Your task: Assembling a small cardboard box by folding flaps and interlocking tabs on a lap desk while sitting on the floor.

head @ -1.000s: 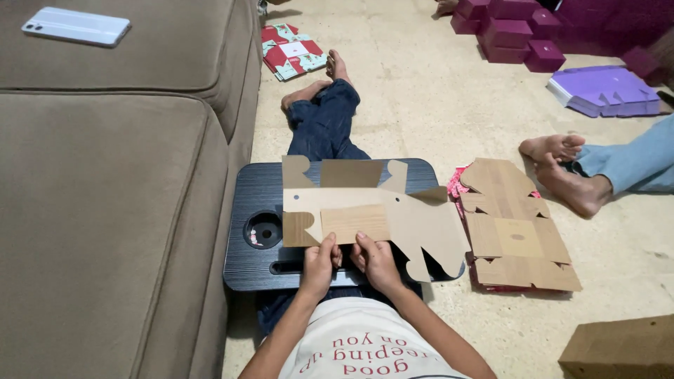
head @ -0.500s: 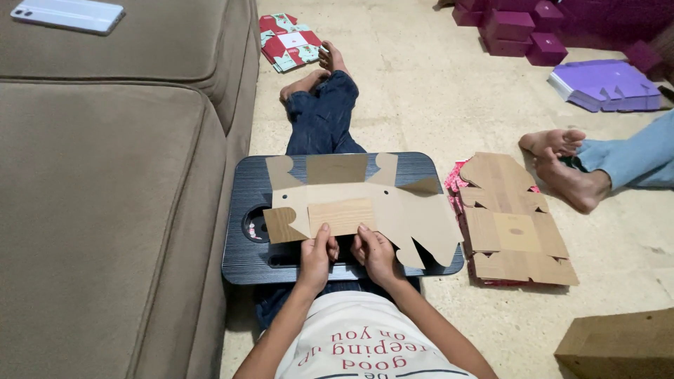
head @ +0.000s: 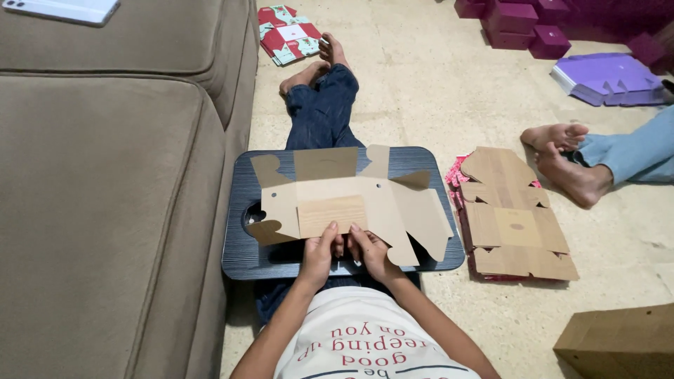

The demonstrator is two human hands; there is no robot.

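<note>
— Hands first: where are they?

— Both sit together at the near edge of a flat brown cardboard blank (head: 351, 203). The left hand (head: 320, 251) and the right hand (head: 371, 251) are side by side, nearly touching, with the fingertips curled up over the card's lower edge. Each seems to pinch that edge, thumb beneath, though the thumbs are hidden, so I can't be sure how firm the hold is.

— And the blank itself?

— It lies spread across a dark lap tray (head: 246, 260), which rests over the person's outstretched legs in blue jeans (head: 319, 116). Several flaps stand up along the far side, and a paler, wood-toned rectangle shows on the part just above the left hand.

— What is around it?

— A brown sofa (head: 112, 210) runs along the left, with a pale flat phone or tablet (head: 60, 10) on its far cushion. Just right of the tray, a stack of flat cardboard blanks (head: 516, 217) lies on the floor. Beyond it are another person's bare feet (head: 562, 158). Purple boxes (head: 519, 21) stand at the far right, near flattened lilac sheets (head: 607, 77). A red patterned flat pack (head: 288, 31) lies past the person's own feet, and a brown box corner (head: 618, 344) shows at the lower right.
</note>
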